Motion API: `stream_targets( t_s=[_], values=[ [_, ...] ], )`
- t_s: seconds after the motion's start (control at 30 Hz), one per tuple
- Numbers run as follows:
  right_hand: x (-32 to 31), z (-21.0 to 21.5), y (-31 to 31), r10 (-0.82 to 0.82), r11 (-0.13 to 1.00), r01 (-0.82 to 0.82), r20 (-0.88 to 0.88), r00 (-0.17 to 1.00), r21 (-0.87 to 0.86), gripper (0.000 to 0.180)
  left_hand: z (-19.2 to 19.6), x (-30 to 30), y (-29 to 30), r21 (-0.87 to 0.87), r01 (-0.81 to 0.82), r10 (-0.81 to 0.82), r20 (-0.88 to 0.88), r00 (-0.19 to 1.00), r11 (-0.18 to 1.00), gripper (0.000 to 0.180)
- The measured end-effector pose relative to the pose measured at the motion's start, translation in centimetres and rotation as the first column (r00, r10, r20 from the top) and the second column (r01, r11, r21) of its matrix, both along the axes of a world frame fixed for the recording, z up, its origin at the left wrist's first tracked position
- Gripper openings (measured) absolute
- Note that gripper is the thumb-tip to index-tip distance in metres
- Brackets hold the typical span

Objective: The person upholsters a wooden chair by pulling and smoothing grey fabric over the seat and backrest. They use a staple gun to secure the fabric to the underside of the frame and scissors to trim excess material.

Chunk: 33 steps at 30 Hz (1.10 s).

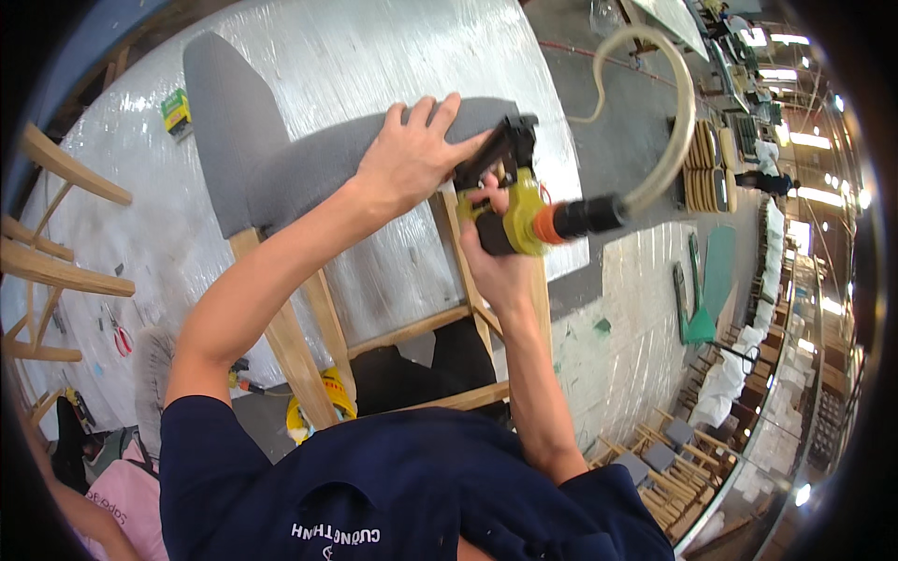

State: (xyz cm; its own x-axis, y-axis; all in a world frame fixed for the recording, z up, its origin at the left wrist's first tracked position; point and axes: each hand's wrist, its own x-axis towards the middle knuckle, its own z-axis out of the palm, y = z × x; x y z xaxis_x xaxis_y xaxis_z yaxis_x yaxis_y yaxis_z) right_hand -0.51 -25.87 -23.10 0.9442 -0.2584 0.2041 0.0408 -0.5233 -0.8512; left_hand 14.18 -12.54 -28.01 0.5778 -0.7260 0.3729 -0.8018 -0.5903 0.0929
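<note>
Taking the middle of the view as the dial's centre, the chair [323, 159] has its grey upholstery from ten to twelve o'clock on the film-covered table [327, 51], its wooden legs toward the person. The left hand [407, 154], near twelve, lies open with fingers spread on the fabric, pressing without gripping; the right hand [502, 278], toward two, is closed around the handle of the air-powered gun [531, 220]. The clearest danger is the left thumb: it reaches to the gun's black head, touching or just beside it, so a slip or early trigger pull could drive a fastener into it. Whether the nose meets the chair squarely is hidden; a tilt could skew the shot. The hose [690, 103], looping at two, might tug the gun aside, and slick film could let the chair slide.
</note>
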Motion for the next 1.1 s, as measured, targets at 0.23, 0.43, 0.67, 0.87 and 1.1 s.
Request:
stream_targets(
  t_s=[0.23, 0.43, 0.67, 0.87, 1.1],
  values=[
    [-3.8, 1.6, -1.5, 0.085, 0.996, -0.083, -0.138, 0.987, 0.021, 0.047, -2.3, 12.5, 0.9, -0.097, 0.136, -0.137, -0.936, 0.325, 0.986, 0.059],
    [-5.6, 0.4, -2.8, 0.053, 0.994, -0.043, -0.089, 0.995, 0.103, 0.047, 0.7, 7.5, 1.7, -0.155, 0.091, -0.179, -0.793, 0.582, 0.984, 0.054],
    [-2.4, 0.3, 0.1, 0.0, 0.989, -0.002, 0.013, 1.0, 0.148, 0.046, 1.5, -1.4, 2.4, -0.084, -0.075, 0.066, -0.108, 0.992, 0.994, 0.063],
    [-0.3, -0.5, 0.3, 0.045, 0.995, -0.043, -0.024, 0.999, 0.09, 0.045, 0.9, -1.9, 2.2, -0.122, -0.106, 0.108, 0.009, 0.994, 0.987, 0.063],
    [0.6, -0.7, 1.5, 0.046, 0.993, -0.041, -0.042, 0.998, 0.111, 0.032, -0.1, -0.9, 2.5, -0.06, -0.097, 0.102, 0.094, 0.99, 0.994, 0.053]
  ],
)
